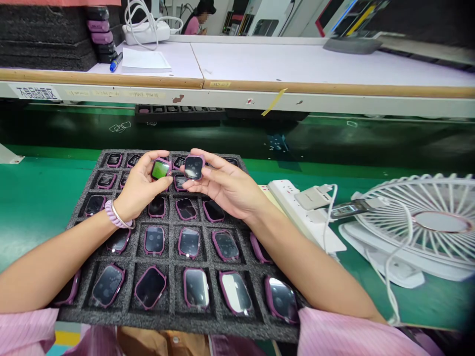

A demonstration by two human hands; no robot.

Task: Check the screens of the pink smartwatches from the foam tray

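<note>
My left hand [143, 185] pinches a purple smartwatch body with a lit green screen [161, 169]. Close beside it, my right hand [226, 185] grips a second purple watch body with a dark screen [193, 167]. Both are held above the far half of a black foam tray [170, 311]. Several more purple watch bodies, such as one in the near row [195, 289], lie in the tray's square pockets. A purple coil band and a bangle circle my left wrist [118, 215].
The tray rests on a green bench surface [33, 198]. To its right are a white power strip [297, 207] with plugs and a cable, and a white desk fan [419, 227] lying flat. A raised white shelf [297, 64] runs behind, where another person [198, 17] sits.
</note>
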